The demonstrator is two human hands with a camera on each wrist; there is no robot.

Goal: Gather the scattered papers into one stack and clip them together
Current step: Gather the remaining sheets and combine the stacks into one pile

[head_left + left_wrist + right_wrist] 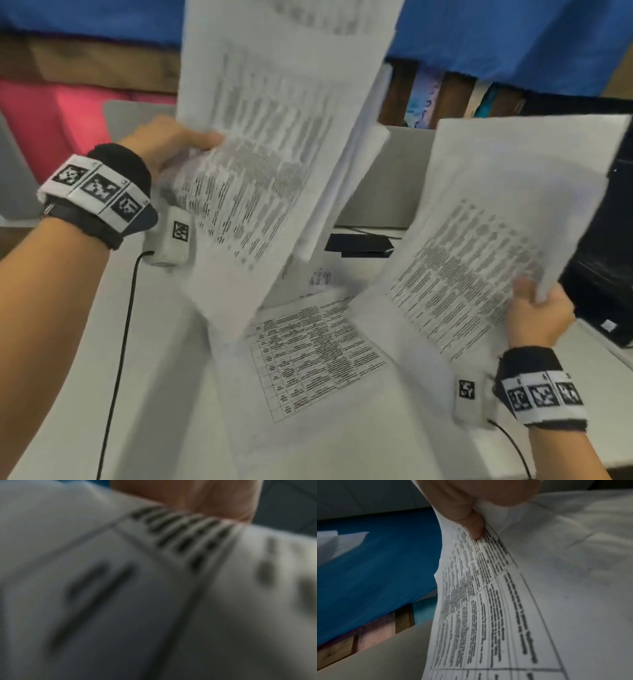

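Note:
My left hand [178, 144] grips a sheaf of printed papers [270, 144] by its left edge and holds it up, tilted, over the white table [164, 359]. Its thumb [197, 497] presses the blurred sheet [154, 588] in the left wrist view. My right hand [537, 315] pinches another printed sheet [496, 240] at its lower right corner and holds it raised. That thumb [471, 520] lies on the table-printed page [496, 601]. One more printed page [315, 359] lies flat on the table between my arms. Black binder clips [359, 245] sit farther back on the table.
A black box-like object [603, 267] stands at the table's right edge. Cables [120, 342] run from both wrist cameras across the table. A blue cloth [513, 41] hangs behind, with a pink cushion [61, 123] at the left and wooden shelving beneath.

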